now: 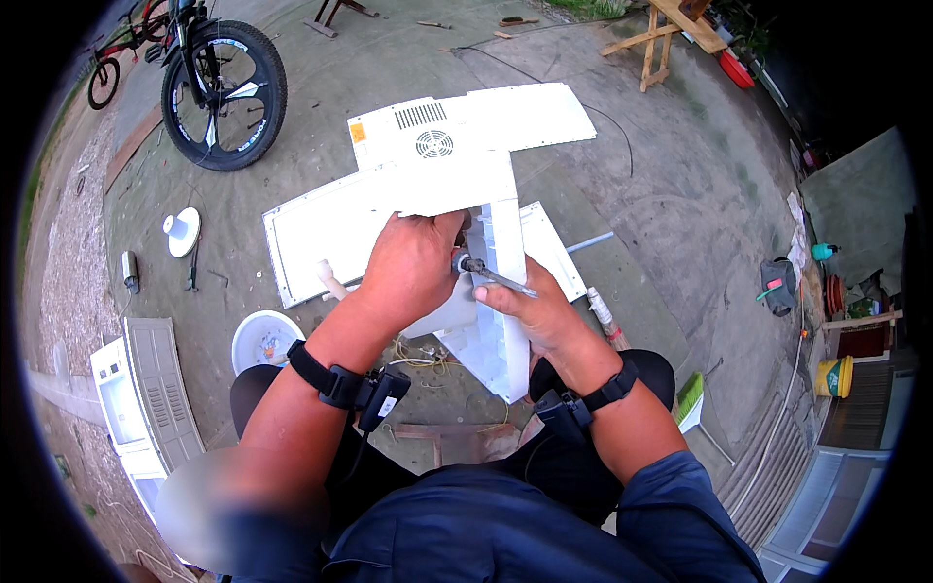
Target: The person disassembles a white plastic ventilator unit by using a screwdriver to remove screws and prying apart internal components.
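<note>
My left hand (pixel 410 267) is closed around a screwdriver (pixel 498 278). Its metal shaft sticks out of the fist and slants down to the right, across the back of my right thumb. My right hand (pixel 544 309) grips the edge of a long white plastic housing (pixel 510 364), thumb on the inner side; its other fingers are largely hidden. The housing stands tilted between my knees, with ribs along its inner wall. Just beyond my hands lies a white panel (pixel 434 144) with a round vent grille and slots. Another white panel (pixel 316 228) with a raised rim rests at the left.
A white basin (pixel 264 340) with small parts stands by my left knee. Loose wires (pixel 425 360) lie below the housing. A bicycle wheel (pixel 225 95) is at far left, a white appliance casing (pixel 155 389) at near left, a green broom (pixel 690 400) at right.
</note>
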`<action>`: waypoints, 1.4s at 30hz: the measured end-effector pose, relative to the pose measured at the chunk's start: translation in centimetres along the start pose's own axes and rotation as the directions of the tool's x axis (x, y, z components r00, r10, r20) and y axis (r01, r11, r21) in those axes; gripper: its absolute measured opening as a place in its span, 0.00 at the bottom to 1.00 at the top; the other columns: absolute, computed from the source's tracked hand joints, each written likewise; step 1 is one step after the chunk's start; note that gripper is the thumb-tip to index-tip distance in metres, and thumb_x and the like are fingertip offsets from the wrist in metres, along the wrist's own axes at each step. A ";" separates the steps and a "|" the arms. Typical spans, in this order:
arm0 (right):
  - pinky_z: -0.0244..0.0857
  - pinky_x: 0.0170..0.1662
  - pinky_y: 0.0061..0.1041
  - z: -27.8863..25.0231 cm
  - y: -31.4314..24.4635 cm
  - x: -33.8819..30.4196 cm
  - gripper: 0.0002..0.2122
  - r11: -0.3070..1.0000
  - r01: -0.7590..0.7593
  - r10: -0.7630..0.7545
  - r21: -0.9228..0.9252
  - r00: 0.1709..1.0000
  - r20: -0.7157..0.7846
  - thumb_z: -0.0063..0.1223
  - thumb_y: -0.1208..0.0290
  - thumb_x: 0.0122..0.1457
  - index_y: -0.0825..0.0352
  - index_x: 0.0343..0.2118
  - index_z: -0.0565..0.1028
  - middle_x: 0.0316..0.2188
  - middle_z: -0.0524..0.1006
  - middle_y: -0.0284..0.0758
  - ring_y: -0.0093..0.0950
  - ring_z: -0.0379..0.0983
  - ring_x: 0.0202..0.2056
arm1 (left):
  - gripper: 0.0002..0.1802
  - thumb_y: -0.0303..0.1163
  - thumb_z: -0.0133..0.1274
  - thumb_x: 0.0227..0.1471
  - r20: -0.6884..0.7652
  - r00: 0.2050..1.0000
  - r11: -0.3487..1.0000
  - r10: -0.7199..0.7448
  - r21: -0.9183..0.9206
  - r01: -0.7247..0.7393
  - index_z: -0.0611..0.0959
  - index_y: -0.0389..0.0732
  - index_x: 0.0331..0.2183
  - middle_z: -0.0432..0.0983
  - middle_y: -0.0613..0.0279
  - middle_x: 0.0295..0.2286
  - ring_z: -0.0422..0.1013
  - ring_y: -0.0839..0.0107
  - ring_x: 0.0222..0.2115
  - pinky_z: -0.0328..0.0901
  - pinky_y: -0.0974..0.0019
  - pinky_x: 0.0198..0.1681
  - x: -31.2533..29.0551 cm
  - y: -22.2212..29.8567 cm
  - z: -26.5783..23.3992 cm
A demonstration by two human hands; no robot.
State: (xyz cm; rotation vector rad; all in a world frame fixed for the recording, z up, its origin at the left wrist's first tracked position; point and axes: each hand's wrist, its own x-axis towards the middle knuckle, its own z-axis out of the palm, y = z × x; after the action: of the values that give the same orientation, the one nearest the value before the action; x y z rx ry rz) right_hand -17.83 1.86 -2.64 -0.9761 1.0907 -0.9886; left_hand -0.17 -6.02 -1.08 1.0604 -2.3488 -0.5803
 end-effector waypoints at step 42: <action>0.72 0.49 0.36 -5.7 -0.9 0.6 0.29 0.973 0.037 0.029 0.230 0.960 -0.280 0.57 0.67 0.55 0.77 0.57 0.63 0.47 0.74 0.46 0.37 0.76 0.46 | 0.08 0.26 0.51 0.44 0.059 0.679 0.618 -0.732 0.478 0.624 0.79 0.35 0.31 0.76 0.43 0.27 0.72 0.42 0.33 0.67 0.49 0.36 -16.6 -13.2 -16.4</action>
State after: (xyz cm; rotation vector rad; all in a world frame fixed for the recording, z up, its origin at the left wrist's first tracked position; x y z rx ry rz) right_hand -23.39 0.33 -2.95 -0.6592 1.1743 -1.2557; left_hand 26.57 -3.98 0.11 2.2774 -2.2622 -0.4785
